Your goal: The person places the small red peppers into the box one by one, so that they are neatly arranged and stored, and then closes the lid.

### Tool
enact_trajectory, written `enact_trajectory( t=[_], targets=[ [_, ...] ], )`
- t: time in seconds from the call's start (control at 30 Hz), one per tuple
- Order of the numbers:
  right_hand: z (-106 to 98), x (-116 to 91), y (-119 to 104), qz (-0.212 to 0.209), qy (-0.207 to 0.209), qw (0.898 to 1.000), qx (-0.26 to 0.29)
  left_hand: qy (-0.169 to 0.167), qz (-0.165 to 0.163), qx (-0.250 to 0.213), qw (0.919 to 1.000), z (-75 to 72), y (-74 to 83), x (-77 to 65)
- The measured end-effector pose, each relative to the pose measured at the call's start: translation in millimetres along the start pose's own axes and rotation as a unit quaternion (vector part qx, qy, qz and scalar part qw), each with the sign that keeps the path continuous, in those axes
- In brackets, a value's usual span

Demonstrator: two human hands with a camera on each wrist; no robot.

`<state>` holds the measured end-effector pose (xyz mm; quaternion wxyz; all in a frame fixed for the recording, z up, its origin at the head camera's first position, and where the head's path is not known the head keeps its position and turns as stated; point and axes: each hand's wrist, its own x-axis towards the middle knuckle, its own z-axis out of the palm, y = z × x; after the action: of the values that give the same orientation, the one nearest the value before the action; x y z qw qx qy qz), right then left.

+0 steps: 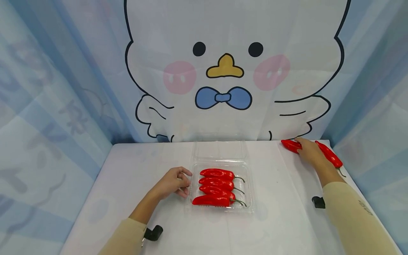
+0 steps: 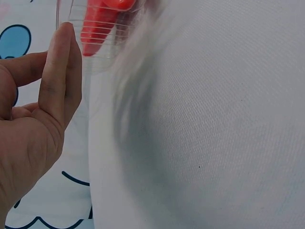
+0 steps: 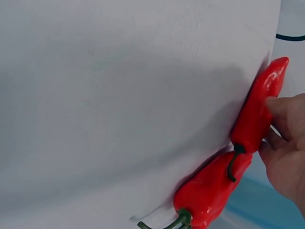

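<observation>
Pinching a glossy red pepper, the right hand is at the white table's far edge; only its wrist view shows that pepper's green stem. Open room separates the relaxed left hand.

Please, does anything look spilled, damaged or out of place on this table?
Nothing looks spilled or visibly damaged. In the clear box, the nearest pepper overlaps its neighbour in the head view, so the row looks slightly uneven. Two peppers are apart from that row, near the far right corner of the table.
</observation>
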<state>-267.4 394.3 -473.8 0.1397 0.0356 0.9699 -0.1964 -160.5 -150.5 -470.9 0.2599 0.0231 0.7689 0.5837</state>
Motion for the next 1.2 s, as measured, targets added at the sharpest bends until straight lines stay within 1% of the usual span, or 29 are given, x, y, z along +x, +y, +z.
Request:
enact_trajectory(
  t=[0.17, 0.3, 0.43, 0.73, 0.9, 1.07, 1.2],
  targets=[
    [2.6, 0.1, 0.8, 0.002, 0.000, 1.000, 0.008, -0.001, 0.001, 0.000, 1.0000, 0.1, -0.7, -0.2],
    [4.8, -3.0, 2.2, 0.006, 0.002, 1.000, 0.015, -0.002, -0.003, -0.001, 1.0000, 0.3, -1.9, 2.8],
    [6.1, -6.1, 1.2, 0.013, 0.013, 1.000, 0.017, -0.003, -0.002, 0.000, 1.0000, 0.7, -1.3, 3.6],
    [12.2, -8.4, -1.0, 0.017, 0.045, 0.999, 0.014, 0.004, -0.002, 0.005, 1.0000, 1.1, -2.0, 0.7],
    [14.5, -11.5, -0.7, 0.018, 0.051, 0.998, 0.020, 0.005, 0.000, 0.005, 1.0000, 1.5, -1.4, -0.1],
    [17.8, -14.7, -0.2, 0.028, 0.059, 0.997, 0.036, 0.002, 0.000, 0.002, 1.0000, 1.7, 0.0, 0.4],
    [22.5, -14.5, -0.4, 0.032, 0.064, 0.997, 0.032, -0.002, 0.002, 0.000, 1.0000, 0.6, -0.5, 0.7]
  ],
)
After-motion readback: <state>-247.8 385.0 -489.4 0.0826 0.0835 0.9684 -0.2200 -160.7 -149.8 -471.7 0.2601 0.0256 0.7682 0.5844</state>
